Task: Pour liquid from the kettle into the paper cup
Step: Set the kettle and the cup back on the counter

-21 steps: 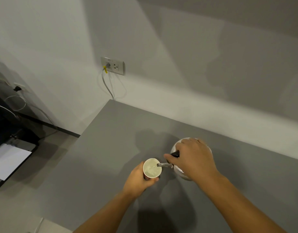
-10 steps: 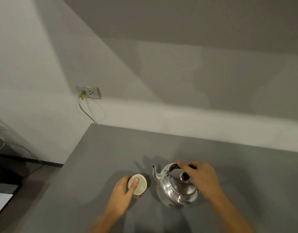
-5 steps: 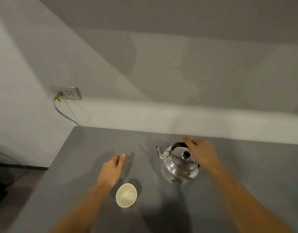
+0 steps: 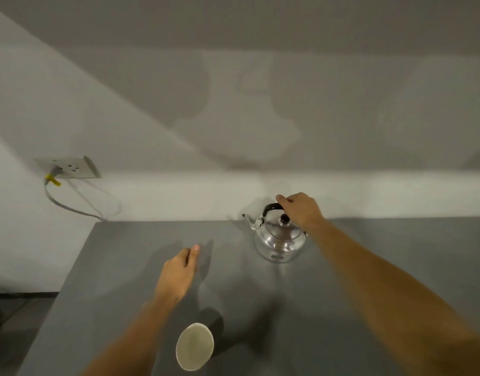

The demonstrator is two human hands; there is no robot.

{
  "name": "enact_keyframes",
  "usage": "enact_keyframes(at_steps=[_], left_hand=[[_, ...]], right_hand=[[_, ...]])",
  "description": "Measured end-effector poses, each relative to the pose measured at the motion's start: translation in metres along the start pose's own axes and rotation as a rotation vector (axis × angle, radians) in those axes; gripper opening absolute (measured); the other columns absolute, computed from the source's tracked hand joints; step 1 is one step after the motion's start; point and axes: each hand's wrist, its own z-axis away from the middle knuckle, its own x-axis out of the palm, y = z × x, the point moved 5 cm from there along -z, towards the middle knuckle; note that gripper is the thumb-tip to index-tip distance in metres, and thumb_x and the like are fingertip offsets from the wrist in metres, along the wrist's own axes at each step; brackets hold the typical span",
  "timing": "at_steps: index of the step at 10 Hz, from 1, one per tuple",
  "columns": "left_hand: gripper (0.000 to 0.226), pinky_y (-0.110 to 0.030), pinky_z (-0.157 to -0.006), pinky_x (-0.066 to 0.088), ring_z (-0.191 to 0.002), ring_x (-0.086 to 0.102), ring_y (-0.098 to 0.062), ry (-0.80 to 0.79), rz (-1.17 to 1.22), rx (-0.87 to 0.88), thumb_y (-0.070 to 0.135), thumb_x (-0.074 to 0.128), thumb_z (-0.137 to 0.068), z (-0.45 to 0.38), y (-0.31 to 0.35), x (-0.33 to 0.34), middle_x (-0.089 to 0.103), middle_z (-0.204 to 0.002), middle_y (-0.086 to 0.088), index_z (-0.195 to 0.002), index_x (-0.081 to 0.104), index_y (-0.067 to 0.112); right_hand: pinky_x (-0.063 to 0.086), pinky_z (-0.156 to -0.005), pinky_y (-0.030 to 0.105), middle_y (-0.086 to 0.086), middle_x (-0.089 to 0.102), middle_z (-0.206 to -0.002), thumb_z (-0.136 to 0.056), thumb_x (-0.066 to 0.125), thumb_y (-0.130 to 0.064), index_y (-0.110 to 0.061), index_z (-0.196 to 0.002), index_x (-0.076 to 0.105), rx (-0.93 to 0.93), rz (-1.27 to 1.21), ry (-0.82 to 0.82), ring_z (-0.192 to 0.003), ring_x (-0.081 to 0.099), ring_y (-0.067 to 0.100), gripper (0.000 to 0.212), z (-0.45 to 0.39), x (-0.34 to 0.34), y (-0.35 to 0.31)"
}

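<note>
A shiny steel kettle [image 4: 279, 240] with a black handle and lid knob stands upright on the grey table [image 4: 125, 267], near its far edge, spout pointing left. My right hand [image 4: 300, 210] rests on the black handle, fingers curled over it. A white paper cup [image 4: 194, 346] stands upright near the front of the table, seen from above, with pale liquid inside. My left hand [image 4: 178, 272] hovers over the table between cup and kettle, fingers loosely together, holding nothing and apart from the cup.
A wall socket [image 4: 71, 168] with a plugged grey cable [image 4: 68, 207] sits on the wall at the left, beyond the table's far left corner. The table's left edge drops to a dark floor [image 4: 5, 321].
The pour ended and the kettle now stands upright farther back on the table. My left hand has let go of the cup and moved away from it. The view has tilted.
</note>
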Motion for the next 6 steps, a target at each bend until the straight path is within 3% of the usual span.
enact_keyframes(at_steps=[3, 4, 5, 6], left_hand=[[0.051, -0.040, -0.076, 0.057, -0.072, 0.071, -0.020, -0.012, 0.017, 0.017, 0.055, 0.039, -0.107, 0.003, 0.014, 0.000, 0.074, -0.074, -0.002, -0.094, 0.070, 0.016], [0.053, -0.044, -0.079, 0.058, -0.074, 0.071, -0.024, -0.009, 0.019, 0.022, 0.055, 0.039, -0.107, 0.005, 0.022, -0.003, 0.074, -0.075, -0.003, -0.095, 0.069, 0.013], [0.056, -0.046, -0.081, 0.059, -0.077, 0.072, -0.027, -0.012, 0.030, 0.044, 0.056, 0.038, -0.106, 0.012, 0.028, -0.008, 0.075, -0.078, -0.008, -0.098, 0.069, 0.011], [0.054, -0.047, -0.085, 0.059, -0.083, 0.072, -0.033, -0.009, 0.003, 0.079, 0.054, 0.039, -0.107, 0.023, 0.045, -0.017, 0.075, -0.082, -0.012, -0.101, 0.069, 0.009]], right_hand=[[0.039, -0.052, 0.031, 0.001, 0.059, -0.052, -0.093, 0.051, -0.051, -0.010, -0.057, 0.056, -0.001, -0.025, -0.012, -0.054, 0.055, 0.019, 0.055, -0.017, 0.004, -0.002], [0.047, -0.060, 0.034, 0.005, 0.068, -0.064, -0.094, 0.049, -0.053, -0.004, -0.069, 0.065, -0.012, -0.003, -0.027, -0.063, 0.062, 0.023, 0.058, -0.015, 0.002, -0.004], [0.050, -0.077, 0.040, 0.000, 0.066, -0.072, -0.096, 0.042, -0.056, -0.018, -0.069, 0.059, -0.080, 0.113, -0.019, -0.078, 0.063, 0.026, 0.050, -0.005, -0.004, -0.008], [0.046, -0.086, 0.045, 0.001, 0.063, -0.090, -0.097, 0.039, -0.051, -0.019, -0.091, 0.063, -0.210, 0.302, 0.139, -0.092, 0.056, 0.027, 0.040, 0.014, -0.019, -0.025]])
